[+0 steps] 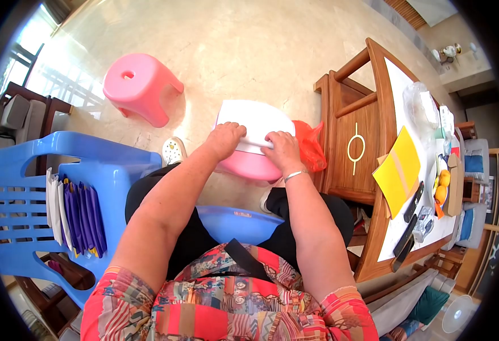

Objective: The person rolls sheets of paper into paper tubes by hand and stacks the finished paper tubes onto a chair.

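A flat white piece [255, 118], like a folded sheet or bag, lies over a pink stool [249, 165] between my knees. I cannot make out exactly what the white piece is. My left hand [227, 139] has its fingers curled on the left part of its near edge. Farther right along the same edge, my right hand [284, 151] grips it, a bracelet on the wrist. The stool's pink side shows below the white piece, between my hands. Beside my right hand, a red plastic bag [311, 145] rests against the stool.
Another pink stool [141, 85] stands ahead on the left. On the blue plastic chair [107, 170] at my left sit purple packets [84, 219] and white packets [56, 207]. To my right is a wooden table [352, 148] bearing a yellow envelope [398, 170], remotes [410, 230] and oranges [442, 187].
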`<action>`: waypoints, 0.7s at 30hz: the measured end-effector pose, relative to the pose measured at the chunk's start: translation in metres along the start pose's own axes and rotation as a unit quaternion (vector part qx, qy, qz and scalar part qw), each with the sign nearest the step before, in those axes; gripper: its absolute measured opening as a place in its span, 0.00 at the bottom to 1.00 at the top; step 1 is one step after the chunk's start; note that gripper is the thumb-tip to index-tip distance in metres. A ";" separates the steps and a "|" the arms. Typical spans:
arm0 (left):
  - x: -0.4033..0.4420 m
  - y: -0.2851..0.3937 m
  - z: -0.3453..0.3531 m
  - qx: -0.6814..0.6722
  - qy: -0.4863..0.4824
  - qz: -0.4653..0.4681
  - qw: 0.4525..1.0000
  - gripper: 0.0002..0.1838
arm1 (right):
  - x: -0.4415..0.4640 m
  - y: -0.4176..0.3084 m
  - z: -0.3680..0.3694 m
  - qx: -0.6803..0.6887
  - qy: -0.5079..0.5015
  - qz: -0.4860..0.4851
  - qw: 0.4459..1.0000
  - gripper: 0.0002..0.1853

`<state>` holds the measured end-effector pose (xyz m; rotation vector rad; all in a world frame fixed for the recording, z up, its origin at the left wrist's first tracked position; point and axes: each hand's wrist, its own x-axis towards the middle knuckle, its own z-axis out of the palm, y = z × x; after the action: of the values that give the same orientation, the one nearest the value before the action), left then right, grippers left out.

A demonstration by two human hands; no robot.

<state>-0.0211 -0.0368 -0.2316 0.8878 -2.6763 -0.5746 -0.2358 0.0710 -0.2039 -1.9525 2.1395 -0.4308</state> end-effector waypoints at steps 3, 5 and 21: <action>0.000 0.001 -0.002 -0.005 -0.023 -0.014 1.000 0.11 | 0.000 0.000 0.002 -0.007 -0.031 0.010 0.999 0.15; 0.000 0.003 -0.003 -0.007 -0.051 -0.028 0.998 0.12 | 0.001 -0.004 -0.001 -0.021 -0.061 0.010 0.998 0.14; 0.003 0.013 -0.026 0.060 -0.177 -0.088 0.978 0.14 | 0.004 -0.009 -0.014 -0.024 -0.182 0.033 0.982 0.18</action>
<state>-0.0201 -0.0366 -0.2021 1.1621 -2.9951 -0.6731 -0.2327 0.0674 -0.1880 -1.8099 1.9851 -0.0061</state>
